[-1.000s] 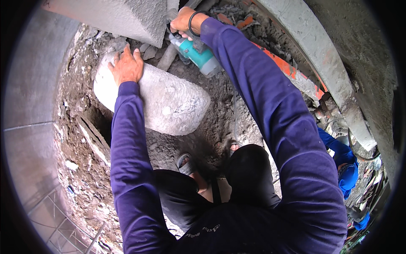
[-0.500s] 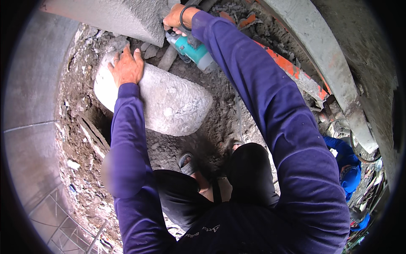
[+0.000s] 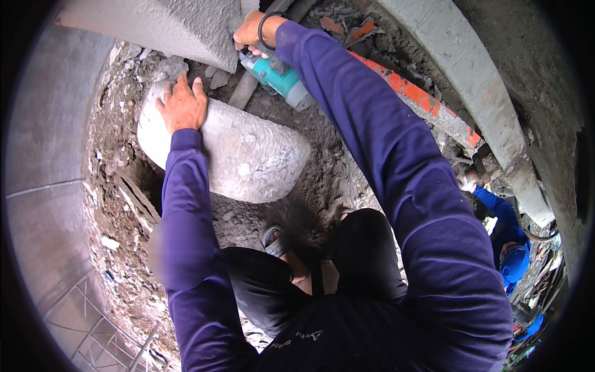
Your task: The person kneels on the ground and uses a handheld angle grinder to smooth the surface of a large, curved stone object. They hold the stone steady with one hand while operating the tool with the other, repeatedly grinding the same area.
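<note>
At the far left a smooth grey curved wall (image 3: 43, 155) is seen, with a wire mesh panel (image 3: 93, 322) lying below it. Beside these, loose earth and rubble (image 3: 118, 204) are spread across the pit. A rounded grey concrete block (image 3: 248, 155) lies on its side in the dirt, and the left hand (image 3: 183, 105) is laid flat on its upper left end, fingers spread and closed on nothing. Above it a rough grey concrete slab (image 3: 167, 25) overhangs the block and hides the ground behind. At the slab's right edge the right hand (image 3: 251, 31) is clenched on the top of a teal power tool (image 3: 279, 77), which hangs just under the slab's corner, above the block's right end and apart from it; its working end is hidden. A sandalled foot (image 3: 274, 242) is planted in the dirt below the block. Further right an orange-painted strip (image 3: 409, 93) runs diagonally, beside a broad curved concrete rim (image 3: 489, 105). At the far right another person in blue clothing (image 3: 511, 242) is partly seen.
</note>
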`<state>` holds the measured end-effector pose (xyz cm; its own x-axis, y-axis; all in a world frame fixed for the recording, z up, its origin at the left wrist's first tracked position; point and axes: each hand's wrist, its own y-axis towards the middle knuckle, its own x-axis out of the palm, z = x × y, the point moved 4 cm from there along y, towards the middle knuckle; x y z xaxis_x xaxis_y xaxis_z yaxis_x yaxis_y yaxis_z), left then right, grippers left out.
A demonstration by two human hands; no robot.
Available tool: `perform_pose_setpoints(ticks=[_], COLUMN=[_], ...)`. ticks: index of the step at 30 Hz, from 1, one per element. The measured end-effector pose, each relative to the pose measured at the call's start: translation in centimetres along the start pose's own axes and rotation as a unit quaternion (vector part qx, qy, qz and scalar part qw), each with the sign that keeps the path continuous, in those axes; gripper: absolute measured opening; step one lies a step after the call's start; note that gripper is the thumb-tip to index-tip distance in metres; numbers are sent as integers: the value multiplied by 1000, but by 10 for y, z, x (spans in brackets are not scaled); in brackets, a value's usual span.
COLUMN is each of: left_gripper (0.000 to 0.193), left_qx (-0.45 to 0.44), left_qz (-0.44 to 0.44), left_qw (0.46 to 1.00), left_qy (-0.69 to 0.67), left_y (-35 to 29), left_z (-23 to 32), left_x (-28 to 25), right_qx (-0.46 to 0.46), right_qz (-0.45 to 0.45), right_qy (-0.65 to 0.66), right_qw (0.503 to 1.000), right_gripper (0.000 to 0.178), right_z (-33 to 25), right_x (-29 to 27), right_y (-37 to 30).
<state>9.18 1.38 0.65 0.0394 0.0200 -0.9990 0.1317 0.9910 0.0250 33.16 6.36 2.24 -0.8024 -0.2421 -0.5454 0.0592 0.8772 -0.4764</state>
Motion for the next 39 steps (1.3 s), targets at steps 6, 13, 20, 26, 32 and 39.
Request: perform_pose_setpoints(ticks=[6, 13, 20, 26, 32, 39], left_gripper=[62, 62, 62, 62, 61, 60], left_qx=[5, 6, 1, -1, -7, -2], left_qz=[2, 2, -2, -7, -10, 8], left_qw=[1000, 1000, 1000, 1000, 1000, 1000], left_qy=[1, -8, 5, 4, 11, -16], left_y=[1, 0, 1, 2, 1, 2], left_z=[-2, -3, -2, -3, -2, -6], left_x=[3, 3, 5, 2, 4, 5], right_qx=[1, 9, 1, -11, 7, -30], right_qz=[9, 9, 16, 32, 54, 90], right_qy=[12, 20, -16, 46, -6, 62], right_qw=[1000, 1000, 1000, 998, 998, 994], right_gripper=[26, 27, 27, 29, 30, 29], right_z=[2, 9, 12, 17, 29, 51], right_x=[-1, -10, -15, -13, -10, 2], right_y=[-4, -8, -16, -23, -30, -52])
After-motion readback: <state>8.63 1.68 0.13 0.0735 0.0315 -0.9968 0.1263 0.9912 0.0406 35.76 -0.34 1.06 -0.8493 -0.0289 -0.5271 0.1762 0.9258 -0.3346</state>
